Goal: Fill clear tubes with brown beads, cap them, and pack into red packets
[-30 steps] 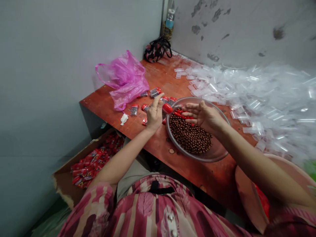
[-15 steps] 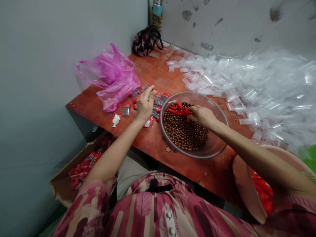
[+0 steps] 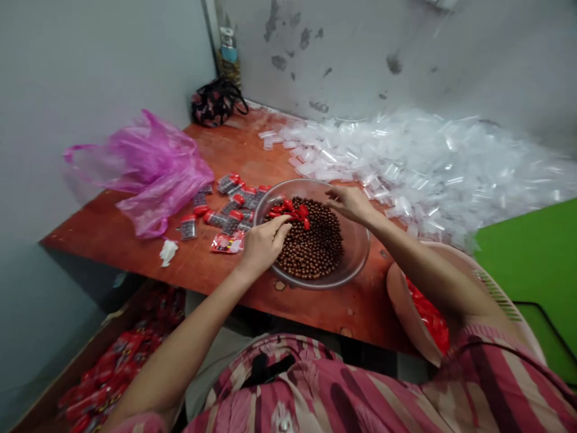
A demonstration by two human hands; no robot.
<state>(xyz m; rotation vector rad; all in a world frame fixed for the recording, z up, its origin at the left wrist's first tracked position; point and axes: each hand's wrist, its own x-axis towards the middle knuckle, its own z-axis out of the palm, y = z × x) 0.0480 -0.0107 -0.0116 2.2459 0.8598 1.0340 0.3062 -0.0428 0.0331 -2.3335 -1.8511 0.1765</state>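
Observation:
A clear bowl (image 3: 356,255) holds many shiny brown beads (image 3: 311,246), with several red caps (image 3: 303,211) lying on top. Over the bowl's left rim, my left hand (image 3: 265,242) has its thumb and fingers pinched at the edge of the red caps, apparently on one of them. My right hand (image 3: 350,203) hangs above the bowl's far right rim, fingers loosely apart and nothing visible in them. Left of the bowl lie several small bead-filled containers with red tops (image 3: 233,221) and a red printed packet (image 3: 226,242).
A large pile of clear plastic containers (image 3: 396,153) covers the table's (image 3: 198,267) back right. A pink plastic bag (image 3: 153,171), white scrap (image 3: 168,252) and dark floral bag (image 3: 216,102) are leftward. A pink basket (image 3: 399,300) holds red pieces; a box of red-topped packs (image 3: 108,367) sits below left.
My left hand has come from the filled containers to the red caps in the bowl. My right hand has left the caps toward the bowl's far right rim. The view has turned right.

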